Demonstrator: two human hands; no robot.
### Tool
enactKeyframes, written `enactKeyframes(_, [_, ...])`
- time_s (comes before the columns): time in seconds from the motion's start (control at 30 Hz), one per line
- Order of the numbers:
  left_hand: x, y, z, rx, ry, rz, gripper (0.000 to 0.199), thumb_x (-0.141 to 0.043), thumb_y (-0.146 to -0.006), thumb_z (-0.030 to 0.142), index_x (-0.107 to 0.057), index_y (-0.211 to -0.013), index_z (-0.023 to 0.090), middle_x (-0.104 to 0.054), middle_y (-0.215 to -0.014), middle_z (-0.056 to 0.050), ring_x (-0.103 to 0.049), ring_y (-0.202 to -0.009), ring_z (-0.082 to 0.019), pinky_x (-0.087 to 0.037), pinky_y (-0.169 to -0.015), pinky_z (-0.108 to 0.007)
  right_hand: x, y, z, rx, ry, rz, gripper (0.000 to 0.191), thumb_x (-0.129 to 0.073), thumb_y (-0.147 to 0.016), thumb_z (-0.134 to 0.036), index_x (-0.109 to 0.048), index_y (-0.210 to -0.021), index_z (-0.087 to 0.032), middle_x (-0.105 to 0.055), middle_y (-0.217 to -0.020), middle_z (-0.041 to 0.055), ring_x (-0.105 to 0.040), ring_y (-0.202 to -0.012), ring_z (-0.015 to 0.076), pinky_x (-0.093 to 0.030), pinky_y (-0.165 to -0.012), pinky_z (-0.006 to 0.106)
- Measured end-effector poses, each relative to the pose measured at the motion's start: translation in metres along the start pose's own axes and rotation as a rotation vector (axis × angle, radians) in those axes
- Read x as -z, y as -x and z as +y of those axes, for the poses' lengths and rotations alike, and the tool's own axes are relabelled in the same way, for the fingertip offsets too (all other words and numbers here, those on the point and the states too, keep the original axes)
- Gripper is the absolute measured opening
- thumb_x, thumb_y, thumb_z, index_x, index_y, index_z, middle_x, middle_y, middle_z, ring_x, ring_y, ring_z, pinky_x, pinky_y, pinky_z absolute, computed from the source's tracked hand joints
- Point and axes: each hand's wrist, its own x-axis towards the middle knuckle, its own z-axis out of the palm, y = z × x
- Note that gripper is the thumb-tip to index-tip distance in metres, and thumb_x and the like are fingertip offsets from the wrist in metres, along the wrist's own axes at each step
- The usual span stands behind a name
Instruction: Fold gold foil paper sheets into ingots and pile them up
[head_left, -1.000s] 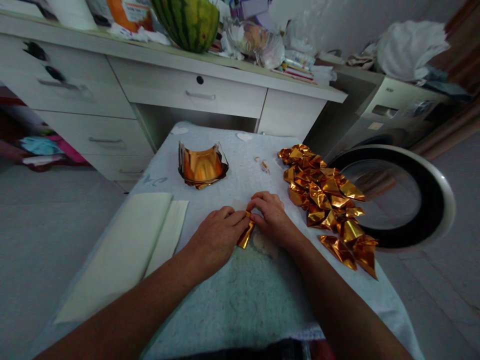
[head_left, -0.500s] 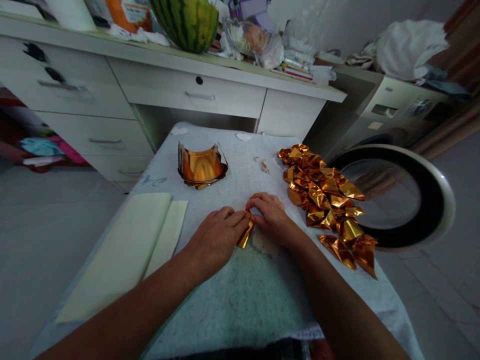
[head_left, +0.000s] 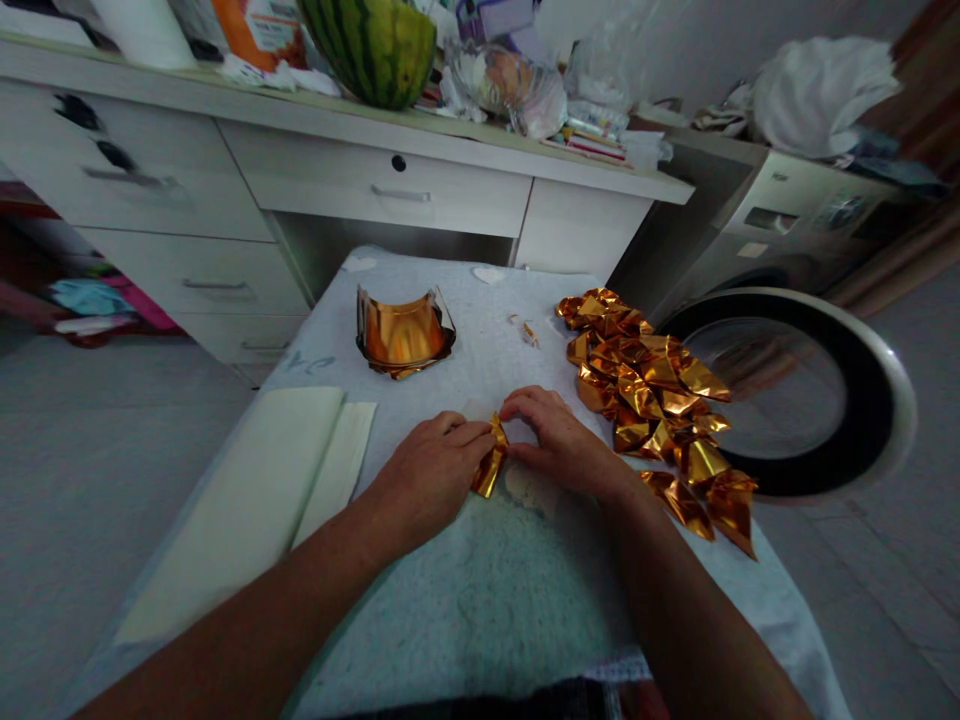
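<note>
A small folded strip of shiny gold foil paper [head_left: 489, 472] lies on the cloth-covered table between my hands. From the left, my left hand [head_left: 439, 462] holds it, fingers closed over its edge and pressing it down. My right hand [head_left: 559, 440] is at the strip's right side, thumb and forefinger parted in a curve with their tips at its edge. Whether those tips touch the foil is hard to see. Farther back stands a curved stack of gold foil sheets [head_left: 405, 335]. To the right is a pile of folded gold foil pieces [head_left: 645, 385].
Pale paper sheets [head_left: 247, 490] lie on the left of the table [head_left: 480, 600]. Small gold scraps [head_left: 530, 334] sit near its far side. Behind is a white drawer desk [head_left: 337, 175] bearing a cut watermelon [head_left: 375, 50]. A washing machine's open round door [head_left: 817, 400] hangs beside the foil pile.
My right thumb and forefinger have spread apart, and the hand has shifted slightly right. My left hand stays on the strip, which shows a little more of its surface.
</note>
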Motion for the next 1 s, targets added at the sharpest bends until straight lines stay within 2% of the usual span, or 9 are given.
enactKeyframes(0.13, [-0.001, 0.0, -0.001, 0.011, 0.023, 0.033, 0.032, -0.045, -0.09, 0.013, -0.061, -0.117, 0.022, -0.065, -0.123, -0.004, -0.052, -0.106, -0.023, -0.043, -0.091, -0.039, 0.003, -0.001, -0.004, 0.015, -0.012, -0.009, 0.014, -0.065, -0.081, -0.012, -0.059, -0.091, -0.02, -0.058, -0.095, 0.0029, -0.051, -0.094, 0.018, -0.039, -0.087, 0.032])
enactKeyframes(0.23, [-0.003, -0.001, -0.001, 0.049, 0.004, 0.057, 0.036, -0.046, -0.089, 0.013, -0.059, -0.121, 0.023, -0.061, -0.129, -0.003, -0.05, -0.108, -0.025, -0.042, -0.092, -0.042, 0.003, -0.002, -0.008, 0.039, -0.022, -0.047, 0.011, -0.063, -0.084, -0.011, -0.061, -0.091, -0.019, -0.058, -0.095, 0.0032, -0.051, -0.093, 0.0179, -0.038, -0.086, 0.032])
enactKeyframes(0.37, [-0.003, -0.002, 0.0, 0.11, -0.016, 0.081, 0.036, -0.046, -0.091, 0.016, -0.057, -0.124, 0.02, -0.058, -0.133, -0.006, -0.047, -0.114, -0.028, -0.04, -0.097, -0.047, 0.002, -0.002, -0.012, 0.01, -0.026, -0.089, 0.02, -0.062, -0.081, -0.006, -0.061, -0.095, -0.02, -0.057, -0.101, 0.0039, -0.049, -0.098, 0.0192, -0.038, -0.09, 0.034])
enactKeyframes(0.5, [0.0, -0.004, 0.0, 0.123, 0.065, 0.097, 0.031, -0.05, -0.089, 0.017, -0.059, -0.119, 0.019, -0.06, -0.127, -0.007, -0.049, -0.113, -0.026, -0.041, -0.099, -0.045, 0.001, 0.0, -0.012, 0.0, -0.033, -0.119, 0.027, -0.066, -0.076, -0.007, -0.061, -0.098, -0.021, -0.055, -0.105, 0.004, -0.048, -0.102, 0.0205, -0.039, -0.091, 0.035])
enactKeyframes(0.67, [0.004, -0.006, -0.002, 0.067, 0.222, 0.117, 0.028, -0.052, -0.084, 0.008, -0.06, -0.107, 0.021, -0.065, -0.114, -0.004, -0.054, -0.108, -0.022, -0.043, -0.098, -0.04, 0.002, 0.003, -0.011, 0.023, -0.051, -0.14, 0.025, -0.073, -0.076, -0.015, -0.064, -0.097, -0.024, -0.054, -0.106, 0.0031, -0.048, -0.103, 0.0204, -0.038, -0.092, 0.036])
enactKeyframes(0.9, [0.008, -0.007, -0.004, 0.089, 0.289, 0.107, 0.017, -0.053, -0.081, 0.004, -0.057, -0.085, 0.02, -0.065, -0.093, -0.003, -0.056, -0.095, -0.021, -0.045, -0.088, -0.039, 0.002, 0.002, -0.017, 0.04, -0.039, -0.166, 0.023, -0.074, -0.076, -0.012, -0.069, -0.094, -0.025, -0.056, -0.104, 0.0026, -0.048, -0.102, 0.0202, -0.038, -0.091, 0.037])
enactKeyframes(1.0, [0.006, -0.007, -0.008, 0.069, 0.315, 0.104, 0.017, -0.053, -0.079, 0.003, -0.057, -0.082, 0.02, -0.065, -0.094, -0.003, -0.056, -0.095, -0.021, -0.044, -0.088, -0.038, 0.002, 0.001, -0.018, 0.058, -0.035, -0.181, 0.022, -0.073, -0.076, -0.012, -0.07, -0.094, -0.025, -0.056, -0.102, 0.0033, -0.048, -0.101, 0.0206, -0.038, -0.09, 0.037])
